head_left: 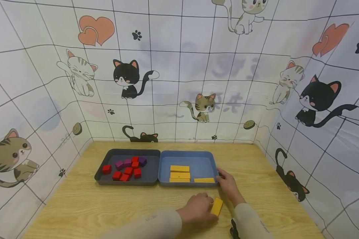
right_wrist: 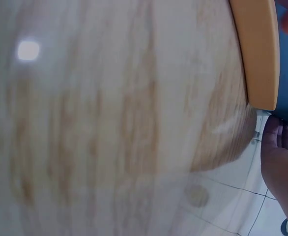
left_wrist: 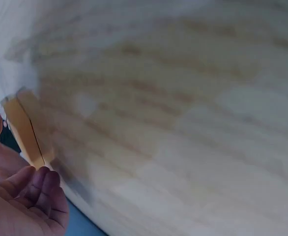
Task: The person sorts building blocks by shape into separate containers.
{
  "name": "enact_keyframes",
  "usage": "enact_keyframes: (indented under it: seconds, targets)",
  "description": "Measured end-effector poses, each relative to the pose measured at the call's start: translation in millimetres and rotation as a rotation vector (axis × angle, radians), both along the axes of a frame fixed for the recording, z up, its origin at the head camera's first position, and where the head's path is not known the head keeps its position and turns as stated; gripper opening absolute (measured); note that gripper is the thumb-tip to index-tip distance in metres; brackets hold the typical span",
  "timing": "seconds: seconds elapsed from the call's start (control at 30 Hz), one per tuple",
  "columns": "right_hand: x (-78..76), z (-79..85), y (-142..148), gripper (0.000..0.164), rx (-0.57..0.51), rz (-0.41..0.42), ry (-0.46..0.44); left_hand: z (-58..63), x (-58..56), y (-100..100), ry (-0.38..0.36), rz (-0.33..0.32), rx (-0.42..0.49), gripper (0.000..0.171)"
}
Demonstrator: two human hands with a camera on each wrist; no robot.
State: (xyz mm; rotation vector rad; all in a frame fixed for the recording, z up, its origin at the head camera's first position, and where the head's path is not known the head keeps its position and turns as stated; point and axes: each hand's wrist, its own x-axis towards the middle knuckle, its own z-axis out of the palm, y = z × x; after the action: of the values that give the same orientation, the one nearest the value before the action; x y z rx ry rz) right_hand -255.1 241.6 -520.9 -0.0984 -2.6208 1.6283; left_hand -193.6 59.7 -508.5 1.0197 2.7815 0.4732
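My left hand [head_left: 198, 207] is low over the table, with thumb and fingers pinching a yellow rectangular block [head_left: 216, 206] near my right wrist. In the left wrist view the block [left_wrist: 23, 130] lies against the fingertips of the hand [left_wrist: 31, 201]. My right hand [head_left: 228, 186] rests at the front right corner of the blue tray [head_left: 188, 155], its fairly straight fingers touching the wall. Several other yellow blocks [head_left: 179, 169] lie inside this tray, one of them along its front right. In the right wrist view the pinched block [right_wrist: 259, 54] appears large, close to the camera.
A dark grey tray [head_left: 113, 153] adjoins the blue one on the left and holds several red cubes [head_left: 106, 169] and purple cubes [head_left: 119, 165]. The wood-patterned table [head_left: 107, 209] is walled by a cat-print sheet [head_left: 167, 66]. A black object [head_left: 234, 229] shows beside the right sleeve.
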Motion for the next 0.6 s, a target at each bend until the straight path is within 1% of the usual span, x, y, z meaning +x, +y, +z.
enact_keyframes:
  seconds: [0.1,0.23,0.3,0.4,0.5,0.6]
  targets:
    - [-0.5,-1.4,1.1,0.047,-0.024,-0.006,-0.019,0.8,5.2,2.3,-0.023,0.005,-0.022,0.046]
    - [-2.2,-3.6,2.8,0.048,-0.053,-0.003,-0.033,2.6,7.1,3.4,-0.047,0.007,-0.031,0.050]
    - [-3.1,-4.8,3.4,0.048,-0.065,0.000,-0.034,2.5,7.0,3.5,-0.044,0.002,-0.040,0.051]
    - [-3.6,-6.3,4.2,0.048,-0.081,0.000,-0.035,2.8,7.1,3.4,-0.023,-0.012,-0.064,0.044]
    - [-3.4,-6.5,4.4,0.048,-0.088,-0.001,-0.034,5.1,6.7,2.9,-0.020,-0.022,-0.091,0.039]
    - [-3.5,-5.5,4.0,0.048,-0.091,-0.002,-0.043,8.4,5.6,1.2,-0.004,-0.031,-0.119,0.037]
